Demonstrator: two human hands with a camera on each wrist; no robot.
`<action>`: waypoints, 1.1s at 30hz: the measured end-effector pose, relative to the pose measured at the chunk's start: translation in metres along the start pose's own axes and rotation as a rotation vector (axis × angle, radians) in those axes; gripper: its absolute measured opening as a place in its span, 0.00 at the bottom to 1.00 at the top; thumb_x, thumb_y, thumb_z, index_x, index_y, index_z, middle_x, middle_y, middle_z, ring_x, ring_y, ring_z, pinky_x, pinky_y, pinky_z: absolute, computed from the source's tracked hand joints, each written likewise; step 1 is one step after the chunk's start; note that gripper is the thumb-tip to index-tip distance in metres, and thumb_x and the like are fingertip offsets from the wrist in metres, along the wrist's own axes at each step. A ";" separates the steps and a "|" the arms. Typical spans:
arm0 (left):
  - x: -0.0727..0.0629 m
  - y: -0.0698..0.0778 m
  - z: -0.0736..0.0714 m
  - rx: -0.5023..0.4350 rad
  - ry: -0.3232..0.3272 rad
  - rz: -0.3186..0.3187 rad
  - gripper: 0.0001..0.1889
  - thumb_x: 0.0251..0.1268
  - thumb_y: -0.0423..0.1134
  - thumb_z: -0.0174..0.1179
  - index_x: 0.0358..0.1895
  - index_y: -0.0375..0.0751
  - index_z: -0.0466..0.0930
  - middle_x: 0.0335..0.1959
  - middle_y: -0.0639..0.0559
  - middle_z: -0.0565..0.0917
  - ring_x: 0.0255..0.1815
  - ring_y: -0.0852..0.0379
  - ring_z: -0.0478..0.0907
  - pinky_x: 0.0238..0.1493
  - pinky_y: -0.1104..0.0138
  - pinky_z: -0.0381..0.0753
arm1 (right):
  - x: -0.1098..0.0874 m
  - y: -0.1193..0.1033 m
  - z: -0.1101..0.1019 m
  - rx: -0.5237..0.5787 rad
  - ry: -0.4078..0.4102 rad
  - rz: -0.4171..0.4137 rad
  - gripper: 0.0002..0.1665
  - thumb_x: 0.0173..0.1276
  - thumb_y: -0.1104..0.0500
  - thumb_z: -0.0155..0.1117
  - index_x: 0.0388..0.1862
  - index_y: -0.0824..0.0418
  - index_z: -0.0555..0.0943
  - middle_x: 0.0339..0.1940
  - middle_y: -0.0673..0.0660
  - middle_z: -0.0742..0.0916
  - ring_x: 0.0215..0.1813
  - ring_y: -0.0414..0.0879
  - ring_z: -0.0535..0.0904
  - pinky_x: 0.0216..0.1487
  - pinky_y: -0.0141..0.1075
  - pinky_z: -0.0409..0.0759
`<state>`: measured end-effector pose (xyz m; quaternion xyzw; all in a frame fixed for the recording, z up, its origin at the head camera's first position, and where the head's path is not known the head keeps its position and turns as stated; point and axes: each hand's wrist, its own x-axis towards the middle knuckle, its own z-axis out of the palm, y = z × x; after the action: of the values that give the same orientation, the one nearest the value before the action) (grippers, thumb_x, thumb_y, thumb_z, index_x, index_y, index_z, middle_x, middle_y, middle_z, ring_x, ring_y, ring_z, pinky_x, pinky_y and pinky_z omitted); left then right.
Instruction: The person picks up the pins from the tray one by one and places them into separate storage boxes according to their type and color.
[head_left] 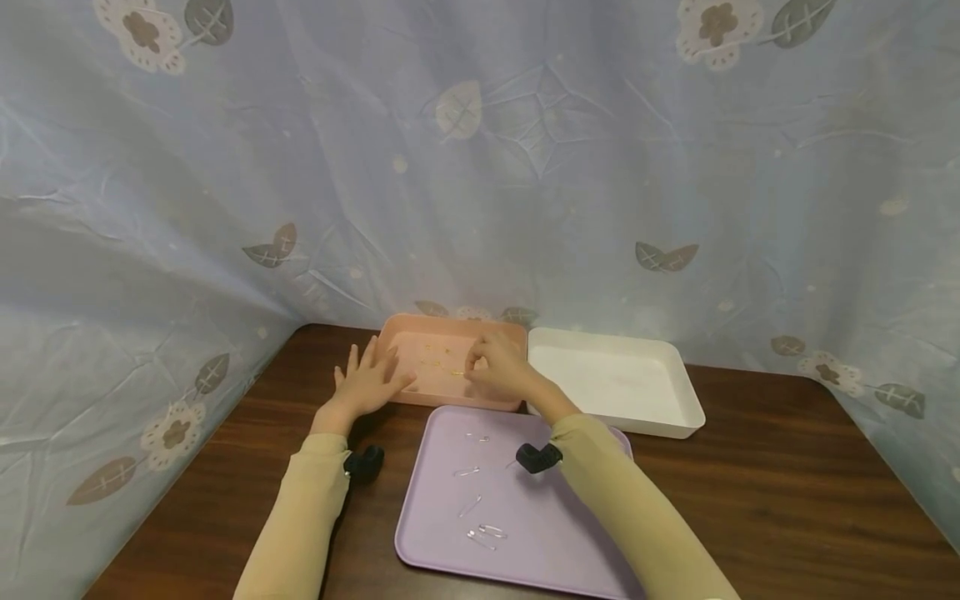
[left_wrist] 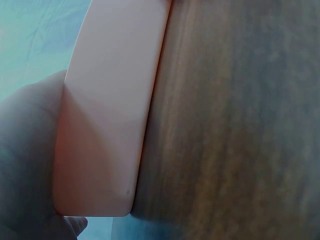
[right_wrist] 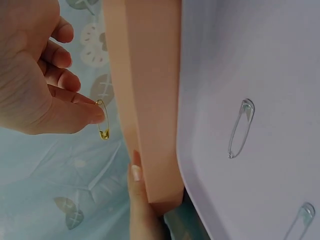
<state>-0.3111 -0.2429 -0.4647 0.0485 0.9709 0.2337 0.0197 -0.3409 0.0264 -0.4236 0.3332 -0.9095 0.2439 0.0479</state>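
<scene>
My right hand [head_left: 501, 365] is over the right part of a shallow peach tray [head_left: 450, 402]. Its thumb and index finger pinch a gold safety pin [right_wrist: 104, 134] by one end, as the right wrist view shows. Several more gold safety pins [head_left: 435, 363] lie spread on that tray's floor. With its fingers spread, my left hand [head_left: 363, 387] rests at the tray's left end; in the left wrist view it lies along the rim.
In front stands a lilac tray [head_left: 540, 525] with several silver safety pins [head_left: 492, 532] scattered on it, partly under my right forearm. A white tray [head_left: 615, 375] adjoins the peach one on the right. A patterned curtain [head_left: 480, 183] hangs behind the wooden table [head_left: 780, 475].
</scene>
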 end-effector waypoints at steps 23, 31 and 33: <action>0.001 0.002 0.000 0.015 0.004 -0.008 0.45 0.67 0.71 0.42 0.79 0.50 0.47 0.80 0.36 0.35 0.78 0.27 0.27 0.65 0.24 0.32 | 0.036 0.012 0.027 0.054 -0.007 0.090 0.04 0.58 0.62 0.68 0.24 0.56 0.84 0.38 0.54 0.79 0.52 0.50 0.70 0.64 0.45 0.67; 0.001 0.002 0.000 0.012 -0.003 -0.007 0.44 0.67 0.71 0.42 0.79 0.49 0.47 0.80 0.36 0.35 0.78 0.27 0.27 0.65 0.24 0.31 | 0.045 0.007 0.033 0.050 -0.018 0.096 0.04 0.59 0.63 0.67 0.25 0.59 0.83 0.38 0.53 0.79 0.52 0.49 0.70 0.64 0.42 0.67; 0.001 0.002 -0.001 0.017 -0.002 -0.006 0.44 0.67 0.71 0.42 0.79 0.49 0.47 0.80 0.36 0.35 0.78 0.26 0.27 0.65 0.24 0.31 | 0.048 0.007 0.034 0.037 -0.018 0.086 0.05 0.58 0.63 0.67 0.23 0.58 0.84 0.37 0.53 0.80 0.50 0.49 0.71 0.62 0.42 0.68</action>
<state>-0.3122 -0.2415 -0.4634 0.0461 0.9729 0.2256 0.0211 -0.3798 -0.0132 -0.4440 0.2965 -0.9188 0.2594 0.0232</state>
